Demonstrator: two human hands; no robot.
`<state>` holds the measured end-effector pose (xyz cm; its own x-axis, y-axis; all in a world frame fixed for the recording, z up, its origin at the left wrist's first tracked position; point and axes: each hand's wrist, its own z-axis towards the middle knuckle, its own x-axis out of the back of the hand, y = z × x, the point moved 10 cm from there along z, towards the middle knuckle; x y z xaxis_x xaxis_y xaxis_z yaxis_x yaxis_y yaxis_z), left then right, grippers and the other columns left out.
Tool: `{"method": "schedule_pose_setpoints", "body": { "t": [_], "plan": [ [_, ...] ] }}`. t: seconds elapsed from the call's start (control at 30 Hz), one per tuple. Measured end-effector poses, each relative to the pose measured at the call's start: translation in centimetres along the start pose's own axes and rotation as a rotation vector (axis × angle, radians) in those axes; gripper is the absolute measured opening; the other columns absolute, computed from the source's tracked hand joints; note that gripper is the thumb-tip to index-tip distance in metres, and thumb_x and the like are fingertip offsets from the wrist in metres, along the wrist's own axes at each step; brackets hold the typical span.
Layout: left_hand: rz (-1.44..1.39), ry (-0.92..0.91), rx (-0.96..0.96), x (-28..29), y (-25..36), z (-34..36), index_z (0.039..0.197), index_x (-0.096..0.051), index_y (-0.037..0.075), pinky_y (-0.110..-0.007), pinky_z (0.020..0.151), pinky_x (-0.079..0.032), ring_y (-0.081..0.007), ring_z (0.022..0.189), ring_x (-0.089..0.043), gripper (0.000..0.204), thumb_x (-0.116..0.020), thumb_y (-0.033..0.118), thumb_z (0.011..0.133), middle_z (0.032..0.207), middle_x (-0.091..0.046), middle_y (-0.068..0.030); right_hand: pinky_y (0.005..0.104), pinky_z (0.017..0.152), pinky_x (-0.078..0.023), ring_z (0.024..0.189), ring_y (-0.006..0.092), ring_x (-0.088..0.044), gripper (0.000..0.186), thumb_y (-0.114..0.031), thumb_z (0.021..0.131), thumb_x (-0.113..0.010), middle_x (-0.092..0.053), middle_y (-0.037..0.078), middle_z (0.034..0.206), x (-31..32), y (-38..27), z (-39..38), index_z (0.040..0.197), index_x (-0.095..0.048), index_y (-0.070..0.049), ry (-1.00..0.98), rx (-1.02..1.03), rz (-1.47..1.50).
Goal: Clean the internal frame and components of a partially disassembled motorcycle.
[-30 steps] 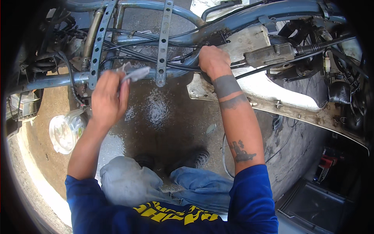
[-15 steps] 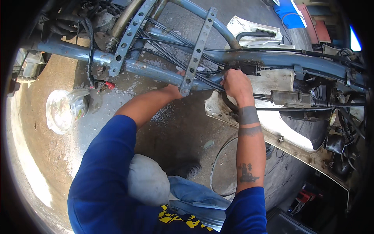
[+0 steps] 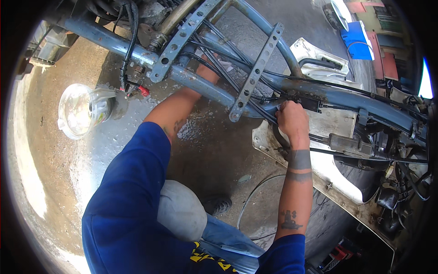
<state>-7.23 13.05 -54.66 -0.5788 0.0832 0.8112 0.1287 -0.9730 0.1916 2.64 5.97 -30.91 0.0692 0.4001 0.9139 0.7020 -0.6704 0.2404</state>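
A blue-grey tubular vehicle frame (image 3: 200, 86) crosses in front of me, with black cables (image 3: 219, 64) running along it. My left hand (image 3: 209, 68) reaches under the near tube and shows in the gap beyond it, partly behind the cables; its fingers are hard to see. Something pale lies beside it, too unclear to name. My right hand (image 3: 293, 119) is closed in a fist against the frame where the tubes meet, next to a small black box (image 3: 310, 105). Whatever the fist holds is hidden. Between my hands a perforated metal strip (image 3: 257, 73) spans the tubes.
A clear plastic container (image 3: 77, 112) stands on the wet floor at left, near a dangling wire harness with a red connector (image 3: 144, 90). White body panels (image 3: 328, 176) lie at right, below a grey in-line cable housing (image 3: 350, 145). A thin hoop-like cable (image 3: 244, 205) rests by my shoe.
My left hand has moved farther under the near tube and left, away from the perforated strip. My right fist keeps its place at the tube joint. The whole view has shifted.
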Motion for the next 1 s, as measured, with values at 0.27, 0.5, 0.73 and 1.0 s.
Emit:
{"method": "schedule_pose_setpoints", "body": {
  "t": [0.27, 0.5, 0.73, 1.0],
  "plan": [
    [-0.023, 0.012, 0.168, 0.7, -3.3, 0.6, 0.122, -0.058, 0.005, -0.046, 0.089, -0.050, -0.0367, 0.104, -0.063, 0.037, -0.057, 0.021, 0.088, 0.108, -0.065, -0.0198, 0.0485, 0.072, -0.054, 0.081, 0.0422, -0.068, 0.017, -0.022, 0.082, -0.075, -0.068, 0.024, 0.081, 0.4, -1.0, -0.3, 0.085, -0.075, -0.005, 0.028, 0.050, 0.000],
    [-0.061, 0.013, 0.228, 0.7, -4.7, 2.4, 0.121, -0.058, 0.005, -0.046, 0.088, -0.051, -0.0367, 0.104, -0.063, 0.037, -0.058, 0.020, 0.088, 0.108, -0.065, -0.0195, 0.0483, 0.078, -0.055, 0.087, 0.0414, -0.069, 0.018, -0.023, 0.087, -0.071, -0.071, 0.023, 0.088, 0.4, -0.9, -0.3, 0.090, -0.076, -0.006, -0.062, 0.006, -0.024],
    [-0.124, -0.002, 0.262, -0.1, -4.5, 4.4, 0.121, -0.058, 0.006, -0.046, 0.088, -0.051, -0.0368, 0.104, -0.063, 0.036, -0.058, 0.019, 0.088, 0.108, -0.066, -0.0193, 0.0480, 0.077, -0.054, 0.086, 0.0411, -0.069, 0.018, -0.023, 0.087, -0.072, -0.070, 0.023, 0.087, 0.3, -0.7, 0.1, 0.090, -0.076, -0.006, -0.067, 0.026, -0.002],
    [-0.135, -0.025, 0.375, 1.0, -8.4, 3.7, 0.121, -0.059, 0.006, -0.046, 0.087, -0.052, -0.0369, 0.104, -0.064, 0.036, -0.059, 0.019, 0.087, 0.107, -0.066, -0.0189, 0.0485, 0.075, -0.054, 0.082, 0.0416, -0.069, 0.017, -0.023, 0.088, -0.071, -0.070, 0.022, 0.084, 0.1, -0.8, 0.2, 0.089, -0.076, -0.006, -0.047, 0.030, 0.008]
  ]
}}
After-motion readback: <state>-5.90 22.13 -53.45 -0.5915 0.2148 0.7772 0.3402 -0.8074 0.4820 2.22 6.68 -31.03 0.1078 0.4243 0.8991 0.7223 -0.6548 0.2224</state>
